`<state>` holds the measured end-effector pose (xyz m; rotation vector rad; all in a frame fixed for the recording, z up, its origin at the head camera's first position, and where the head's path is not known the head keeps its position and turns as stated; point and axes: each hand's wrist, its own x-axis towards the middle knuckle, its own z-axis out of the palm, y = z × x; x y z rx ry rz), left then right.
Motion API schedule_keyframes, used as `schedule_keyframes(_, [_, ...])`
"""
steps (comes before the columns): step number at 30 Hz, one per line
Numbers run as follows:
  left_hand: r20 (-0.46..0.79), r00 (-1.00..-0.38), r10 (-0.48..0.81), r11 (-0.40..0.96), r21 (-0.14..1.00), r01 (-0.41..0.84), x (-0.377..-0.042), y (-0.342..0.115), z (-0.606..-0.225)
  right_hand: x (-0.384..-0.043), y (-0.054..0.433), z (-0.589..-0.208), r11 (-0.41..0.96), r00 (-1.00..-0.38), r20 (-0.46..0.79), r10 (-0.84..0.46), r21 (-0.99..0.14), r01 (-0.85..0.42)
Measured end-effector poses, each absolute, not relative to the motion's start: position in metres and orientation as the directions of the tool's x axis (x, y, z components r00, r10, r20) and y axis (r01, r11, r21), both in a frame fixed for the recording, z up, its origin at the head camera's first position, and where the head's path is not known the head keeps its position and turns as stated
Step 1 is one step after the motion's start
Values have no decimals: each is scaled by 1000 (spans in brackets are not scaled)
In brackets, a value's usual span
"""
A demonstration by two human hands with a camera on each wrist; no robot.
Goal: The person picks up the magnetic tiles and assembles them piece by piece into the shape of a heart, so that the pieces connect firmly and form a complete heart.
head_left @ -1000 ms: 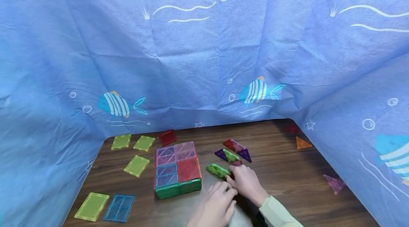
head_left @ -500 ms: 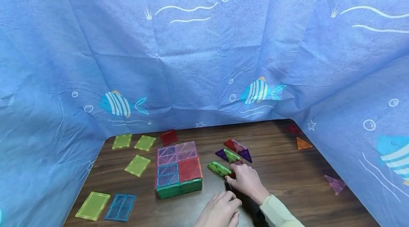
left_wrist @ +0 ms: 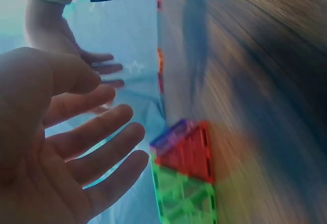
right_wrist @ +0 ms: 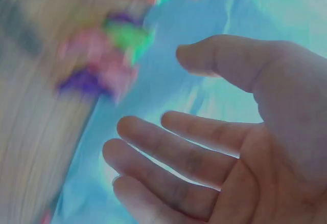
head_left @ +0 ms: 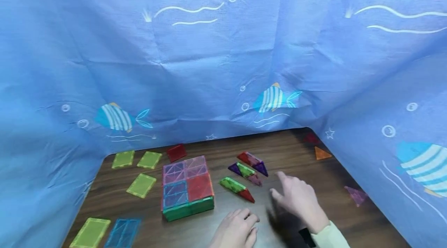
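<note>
My left hand lies low over the table near its front, fingers loosely bent and holding nothing. To its right, my right hand hovers with thumb and fingers spread, nothing between them. Just beyond both hands is a strip of magnetic tiles, a green piece joined to a red triangle. Behind it sits a purple, green and pink strip, then a red, pink and purple one. In the left wrist view the red triangle adjoins green. The right wrist view blurs the strips.
Left of the strips stands a low box of tiles with green sides. Several yellow-green tiles, a blue tile and a dark red tile lie around it. Orange and pink triangles are far right, by the blue curtain.
My right hand has let go of the red triangle at the end of the green piece and moved right, its fingers opening. The left hand has drawn slightly back from the strip.
</note>
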<state>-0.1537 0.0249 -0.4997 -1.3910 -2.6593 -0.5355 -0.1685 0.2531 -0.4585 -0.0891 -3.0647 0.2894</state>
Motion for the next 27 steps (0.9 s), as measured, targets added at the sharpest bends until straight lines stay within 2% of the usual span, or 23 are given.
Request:
schedule_keyframes(4, [278,-544,792,482,263,836,-155,52,-488,-154,315,-450,960,-980,27,197,-207,187])
schedule_keyframes(7, [292,-516,805,464,231,855,-162,81,-474,-140,362,-448,933,-957,-43,288,-211,291])
schedule_keyframes(12, [314,-496,810,474,149,868,-204,140,-452,-132,428,-458,893,-916,-169,364,-218,394])
schedule_keyframes(15, [243,-539,806,513,166,842,-239,185,-438,-127,456,-472,878,-902,-208,378,-228,420])
schedule_keyframes(20, [43,-626,778,609,192,770,-295,274,-433,-121,482,-502,862,-894,-213,394,-250,440])
schedule_keyframes(23, [-60,-656,752,657,144,740,-324,321,-449,-118,486,-522,848,-887,-168,431,-260,461])
schedule_keyframes(27, [-71,-694,717,697,83,712,-367,358,-490,-114,484,-543,836,-880,-74,469,-283,469])
